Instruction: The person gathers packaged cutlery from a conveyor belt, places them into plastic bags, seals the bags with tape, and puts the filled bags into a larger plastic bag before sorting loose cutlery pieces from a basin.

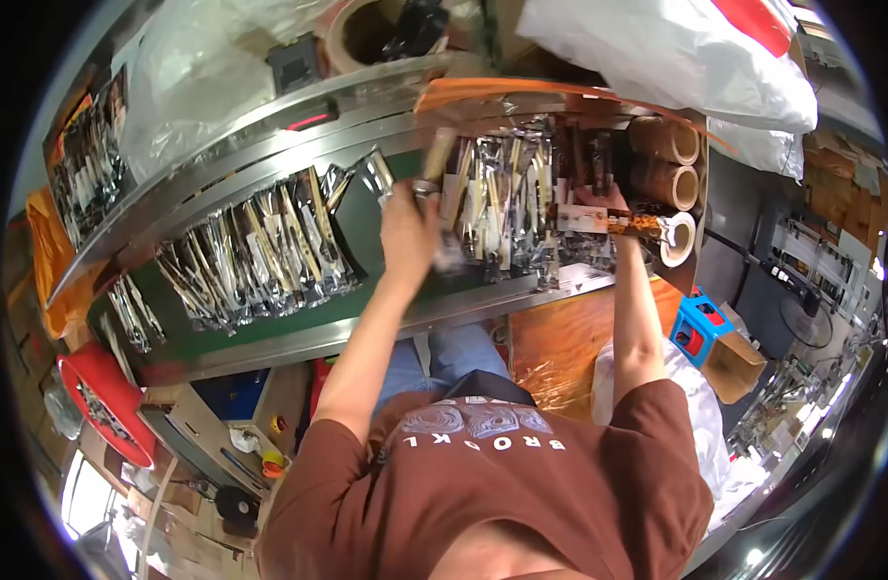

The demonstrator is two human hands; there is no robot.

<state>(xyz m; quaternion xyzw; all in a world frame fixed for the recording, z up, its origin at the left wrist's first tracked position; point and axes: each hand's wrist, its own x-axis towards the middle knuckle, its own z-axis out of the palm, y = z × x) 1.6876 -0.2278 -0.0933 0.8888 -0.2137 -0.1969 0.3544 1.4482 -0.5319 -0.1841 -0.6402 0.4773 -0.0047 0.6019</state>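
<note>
A packet (598, 220) crosses the right hand (601, 199); it seems light, slippery, best pinched mid-length. Neither this grip nor the blurred left hand's (410, 224) can I tell.

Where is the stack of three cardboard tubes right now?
In the head view, the tubes lie toward the right, at the right end of the worktop, just past the right hand.
</note>
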